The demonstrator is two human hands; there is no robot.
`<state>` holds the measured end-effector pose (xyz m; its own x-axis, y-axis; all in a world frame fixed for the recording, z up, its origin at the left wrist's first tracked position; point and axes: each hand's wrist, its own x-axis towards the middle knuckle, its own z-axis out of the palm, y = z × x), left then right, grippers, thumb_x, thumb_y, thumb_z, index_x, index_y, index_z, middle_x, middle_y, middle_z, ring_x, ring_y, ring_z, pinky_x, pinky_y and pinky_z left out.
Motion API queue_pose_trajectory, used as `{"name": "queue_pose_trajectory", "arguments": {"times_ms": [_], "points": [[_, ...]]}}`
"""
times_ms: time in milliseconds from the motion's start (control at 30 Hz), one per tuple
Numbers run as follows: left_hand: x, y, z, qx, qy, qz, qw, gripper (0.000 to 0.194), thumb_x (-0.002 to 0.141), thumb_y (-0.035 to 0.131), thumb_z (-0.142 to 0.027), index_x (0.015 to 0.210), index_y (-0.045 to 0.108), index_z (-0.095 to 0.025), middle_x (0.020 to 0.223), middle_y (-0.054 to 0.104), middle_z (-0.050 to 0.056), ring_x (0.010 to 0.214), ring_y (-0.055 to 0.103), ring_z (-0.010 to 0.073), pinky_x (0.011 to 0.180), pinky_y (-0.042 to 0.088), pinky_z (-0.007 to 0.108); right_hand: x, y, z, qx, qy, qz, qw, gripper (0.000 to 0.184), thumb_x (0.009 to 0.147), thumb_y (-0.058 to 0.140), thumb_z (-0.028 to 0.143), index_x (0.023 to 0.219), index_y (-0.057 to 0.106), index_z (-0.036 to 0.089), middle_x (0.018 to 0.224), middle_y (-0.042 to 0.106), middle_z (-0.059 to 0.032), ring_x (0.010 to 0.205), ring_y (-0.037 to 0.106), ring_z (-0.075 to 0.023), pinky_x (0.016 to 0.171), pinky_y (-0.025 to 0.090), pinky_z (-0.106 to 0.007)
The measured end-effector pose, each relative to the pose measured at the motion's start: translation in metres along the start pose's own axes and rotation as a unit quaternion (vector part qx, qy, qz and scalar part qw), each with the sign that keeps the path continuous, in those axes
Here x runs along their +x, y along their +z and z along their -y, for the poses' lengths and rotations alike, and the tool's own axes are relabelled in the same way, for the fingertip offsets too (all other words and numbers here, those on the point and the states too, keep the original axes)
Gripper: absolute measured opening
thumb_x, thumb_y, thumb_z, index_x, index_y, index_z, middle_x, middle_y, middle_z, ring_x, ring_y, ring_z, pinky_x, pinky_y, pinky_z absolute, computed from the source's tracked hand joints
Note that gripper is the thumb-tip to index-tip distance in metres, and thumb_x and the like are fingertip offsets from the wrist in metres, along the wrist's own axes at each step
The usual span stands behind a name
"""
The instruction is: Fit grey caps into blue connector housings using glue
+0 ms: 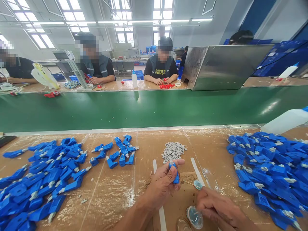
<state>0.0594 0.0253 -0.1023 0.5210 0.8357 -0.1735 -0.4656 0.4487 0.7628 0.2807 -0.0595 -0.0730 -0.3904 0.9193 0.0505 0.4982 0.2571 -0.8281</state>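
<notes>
My left hand (166,179) is closed round a blue plastic part (176,178) with a pale grey tip pointing up, its index finger stretched past it. At the right, my right hand (216,205) is curled with fingers pressed together; what it pinches, if anything, I cannot make out. Just beside its fingertips is a small clear cup (195,218) of bluish gel. A thin stick (190,183) and a light-blue blob (198,184) show near its knuckles. Beyond the left hand lies a pile of small grey pieces (173,150).
Blue parts with pale tips form a large left heap (48,173), a smaller group (122,152) and a right heap (269,173). A white bottle (285,121) leans at right. Past the green belt (144,109), several people sit near a metal housing (221,67). White strips (162,218) edge the cardboard.
</notes>
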Motion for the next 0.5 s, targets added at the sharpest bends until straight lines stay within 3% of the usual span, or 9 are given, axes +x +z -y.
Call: {"name": "queue_pose_trajectory", "arguments": {"times_ms": [133, 233, 367, 500], "points": [[0.006, -0.005, 0.002, 0.068, 0.002, -0.060, 0.996, 0.076, 0.070, 0.092, -0.066, 0.120, 0.080, -0.010, 0.067, 0.059, 0.000, 0.059, 0.054, 0.0092, 0.053, 0.033, 0.022, 0.001, 0.002, -0.007, 0.070, 0.048, -0.039, 0.996, 0.040, 0.111, 0.048, 0.049, 0.087, 0.072, 0.028, 0.083, 0.069, -0.0012, 0.077, 0.070, -0.0201, 0.071, 0.058, -0.026], [0.011, -0.008, 0.003, 0.038, -0.021, -0.094, 0.995, 0.070, 0.064, 0.097, -0.063, 0.106, 0.082, -0.008, 0.070, 0.066, 0.004, 0.066, 0.067, 0.0137, 0.054, 0.037, 0.020, 0.004, 0.003, -0.013, 0.120, 0.086, -0.099, 0.984, 0.040, 0.106, 0.054, 0.054, 0.085, 0.074, 0.027, 0.078, 0.065, -0.0007, 0.071, 0.066, -0.0197, 0.065, 0.056, -0.025], [0.012, -0.008, 0.008, -0.043, -0.060, -0.070, 0.995, 0.061, 0.068, 0.097, -0.057, 0.100, 0.081, -0.008, 0.074, 0.071, 0.006, 0.067, 0.073, 0.0149, 0.064, 0.052, 0.021, 0.016, 0.002, -0.012, 0.164, 0.103, -0.188, 0.963, 0.035, 0.101, 0.063, 0.056, 0.087, 0.077, 0.027, 0.079, 0.064, -0.0006, 0.067, 0.060, -0.0191, 0.061, 0.055, -0.025], [0.012, -0.009, 0.019, -0.098, -0.091, -0.047, 0.990, 0.058, 0.070, 0.097, -0.053, 0.098, 0.079, -0.006, 0.076, 0.073, 0.008, 0.067, 0.075, 0.0150, 0.062, 0.054, 0.019, 0.036, -0.003, 0.000, 0.118, 0.079, -0.194, 0.971, 0.033, 0.102, 0.064, 0.054, 0.090, 0.079, 0.027, 0.082, 0.070, -0.0011, 0.072, 0.067, -0.0201, 0.067, 0.056, -0.025]]}}
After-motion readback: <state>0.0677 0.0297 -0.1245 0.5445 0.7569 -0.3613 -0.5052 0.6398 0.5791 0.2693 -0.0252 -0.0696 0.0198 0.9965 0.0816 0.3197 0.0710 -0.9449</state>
